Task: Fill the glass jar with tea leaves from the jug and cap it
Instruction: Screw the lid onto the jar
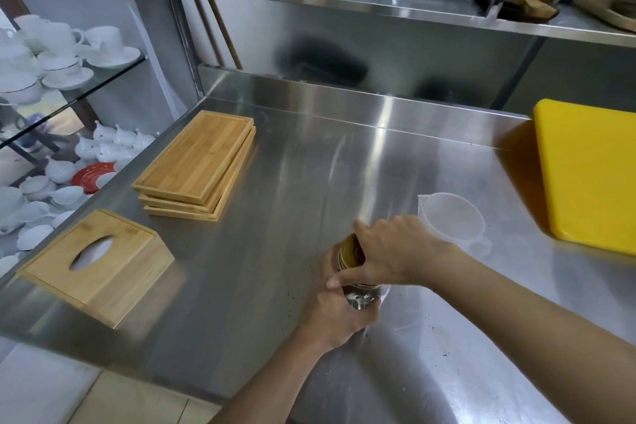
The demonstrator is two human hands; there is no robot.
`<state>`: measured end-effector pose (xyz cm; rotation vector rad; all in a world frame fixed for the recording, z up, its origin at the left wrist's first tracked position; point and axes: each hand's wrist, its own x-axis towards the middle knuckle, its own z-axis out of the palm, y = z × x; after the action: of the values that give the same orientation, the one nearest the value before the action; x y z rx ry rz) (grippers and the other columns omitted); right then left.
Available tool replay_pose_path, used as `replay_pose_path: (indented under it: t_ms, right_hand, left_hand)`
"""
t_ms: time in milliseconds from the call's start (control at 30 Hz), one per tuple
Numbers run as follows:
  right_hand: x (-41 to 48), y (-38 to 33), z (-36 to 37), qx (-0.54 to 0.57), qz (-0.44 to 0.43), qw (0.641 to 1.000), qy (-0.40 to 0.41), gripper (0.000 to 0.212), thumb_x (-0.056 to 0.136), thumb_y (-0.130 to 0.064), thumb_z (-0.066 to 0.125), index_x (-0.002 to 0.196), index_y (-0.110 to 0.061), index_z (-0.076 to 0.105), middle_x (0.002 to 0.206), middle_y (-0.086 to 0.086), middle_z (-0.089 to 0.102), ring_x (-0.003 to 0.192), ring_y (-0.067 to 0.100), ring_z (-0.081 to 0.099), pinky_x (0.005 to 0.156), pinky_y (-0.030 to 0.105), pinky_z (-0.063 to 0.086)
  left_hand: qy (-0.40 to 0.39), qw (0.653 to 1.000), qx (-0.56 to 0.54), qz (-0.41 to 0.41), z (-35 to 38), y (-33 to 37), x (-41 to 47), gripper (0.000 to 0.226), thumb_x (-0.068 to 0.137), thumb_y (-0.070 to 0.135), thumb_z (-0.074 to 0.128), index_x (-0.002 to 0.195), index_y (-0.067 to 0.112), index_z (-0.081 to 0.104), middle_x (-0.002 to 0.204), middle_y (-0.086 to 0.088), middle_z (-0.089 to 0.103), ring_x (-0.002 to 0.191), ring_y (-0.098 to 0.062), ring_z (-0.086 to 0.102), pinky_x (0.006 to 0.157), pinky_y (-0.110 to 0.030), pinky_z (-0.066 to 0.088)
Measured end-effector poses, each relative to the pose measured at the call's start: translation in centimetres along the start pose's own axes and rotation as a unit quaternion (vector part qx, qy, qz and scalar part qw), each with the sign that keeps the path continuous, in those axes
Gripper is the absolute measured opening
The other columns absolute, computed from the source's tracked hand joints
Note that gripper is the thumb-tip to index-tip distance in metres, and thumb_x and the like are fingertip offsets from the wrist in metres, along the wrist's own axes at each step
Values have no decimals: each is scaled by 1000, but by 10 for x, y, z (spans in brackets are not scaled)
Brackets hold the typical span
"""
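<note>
Item one: the glass jar [364, 298], which we find held above the steel counter [275, 251] near its front edge, tilted with its clear base toward the camera. We cannot make out how much it contains. Our left hand [339, 315] wraps the jar body from the left and below, its fingers [328, 268] clenched around the glass. Our right hand [389, 253] comes in from the right and grips the gold lid [349, 255] sitting at the jar's mouth, its fingers closed over the rim.

Item two: the translucent plastic jug [454, 220], standing upright on the counter just beyond the right wrist, apparently empty, handle toward the front.

Item three: small dark specks [437, 337], scattered on the counter around and in front of the jar.

Item four: a stack of bamboo trays [196, 162], lying flat at the counter's left middle, well apart from the jar.

Item five: a bamboo tissue box [96, 262], at the counter's left front edge, oval slot facing up.

Item six: a yellow board [592, 172], flat at the right edge, near the jug.

Item seven: white cups and saucers [62, 55] on a glass shelf to the left, off the counter.
</note>
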<state>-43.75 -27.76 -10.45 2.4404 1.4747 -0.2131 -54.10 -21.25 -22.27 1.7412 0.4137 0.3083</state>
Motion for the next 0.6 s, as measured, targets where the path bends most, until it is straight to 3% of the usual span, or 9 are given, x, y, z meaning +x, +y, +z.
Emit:
replay_pose_path:
  t_ms: [67,100,167,233,333,400,467,533,600]
  right_hand:
    - [-1,5,-9,53,-33,995,-78,84,64,-78,57,130,-31,31,120,5,50,97,28,56,74,37,51]
    - [-3,8,-14,87,-61,988,-110,83,67,-65,68,134,-42,23,127,2,40,107,27,51,81,38,53]
    - [-6,11,-20,96,-123,981,-119,82,71,-38,77,132,-50,23,132,-1,31,114,25,44,84,39,55]
    - [-5,10,-20,69,-156,981,-90,72,76,-25,73,131,-46,32,127,0,36,112,25,46,79,36,55]
    - [-2,5,-18,29,-119,992,-28,58,78,-53,64,128,-32,42,115,3,52,98,27,57,70,32,50]
    - [0,2,-15,-16,-72,997,-6,74,72,-76,50,122,-22,47,105,5,60,88,29,62,66,33,47]
    - [1,4,-11,-19,-59,998,-21,87,64,-85,45,125,-23,43,108,5,60,91,29,62,69,35,48]
    - [-1,6,-14,28,-84,994,-59,79,68,-73,58,133,-37,32,124,2,49,105,28,56,77,36,50]
    - [-1,10,-20,61,-135,985,-89,73,74,-46,71,133,-45,29,129,0,40,111,25,48,78,34,53]
  left_hand:
    - [2,1000,-3,0,0,0,0,89,58,34,82,127,45,26,125,7,47,113,-4,53,88,-25,54]
    - [3,1000,7,4,1,0,1,92,58,36,82,130,41,25,127,5,45,116,-10,52,89,-28,54]
    - [9,999,30,18,1,-2,0,91,58,39,81,129,38,25,127,5,45,116,-11,51,89,-21,52]
    - [12,999,32,19,0,-3,1,88,57,41,80,126,39,27,125,4,46,114,-11,53,86,-19,52]
    - [10,999,27,22,0,-3,1,87,58,41,81,126,46,26,126,8,46,112,-9,53,85,-20,52]
    - [7,999,30,35,-1,0,2,84,60,40,80,119,58,24,127,11,44,111,-7,53,85,-19,52]
    - [7,999,28,37,-2,1,2,83,60,37,81,113,65,24,123,9,48,109,-8,54,86,-26,54]
    - [9,999,29,32,-1,0,2,84,59,38,81,115,62,23,122,7,49,109,-9,54,85,-27,54]
    - [10,999,44,28,-1,-1,2,85,58,44,80,117,58,21,124,8,46,112,-10,52,87,-23,52]
